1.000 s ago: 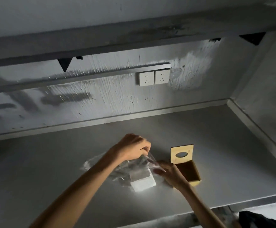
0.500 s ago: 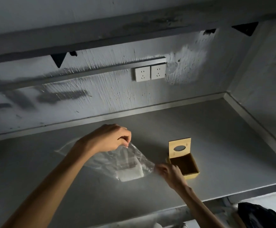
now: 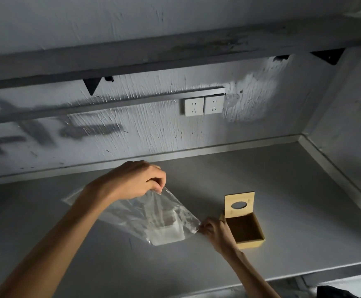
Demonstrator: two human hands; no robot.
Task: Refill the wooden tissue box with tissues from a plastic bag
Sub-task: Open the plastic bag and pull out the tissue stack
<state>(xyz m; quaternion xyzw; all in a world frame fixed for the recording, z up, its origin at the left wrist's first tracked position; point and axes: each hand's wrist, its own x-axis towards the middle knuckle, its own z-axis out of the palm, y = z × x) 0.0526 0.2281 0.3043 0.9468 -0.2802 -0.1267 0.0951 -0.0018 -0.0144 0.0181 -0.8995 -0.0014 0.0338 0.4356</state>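
Observation:
A clear plastic bag (image 3: 136, 214) lies on the grey counter (image 3: 282, 190), with a white stack of tissues (image 3: 166, 233) showing through its near end. My left hand (image 3: 136, 181) pinches the bag's upper edge and lifts it off the surface. My right hand (image 3: 216, 231) pinches the bag's right corner, low against the counter. Just right of that hand stands the wooden tissue box (image 3: 246, 231), open and with nothing inside. Its lid (image 3: 239, 204), with an oval hole, stands upright at the back.
Two white wall sockets (image 3: 203, 106) sit on the rough wall behind. A shelf (image 3: 175, 52) on black brackets overhangs the counter. A side wall closes the right end. A dark object (image 3: 336, 292) lies below the front edge at lower right.
My left hand has pulled the bag's upper edge up and to the left, stretching the bag open. My right hand keeps hold of the corner beside the box.

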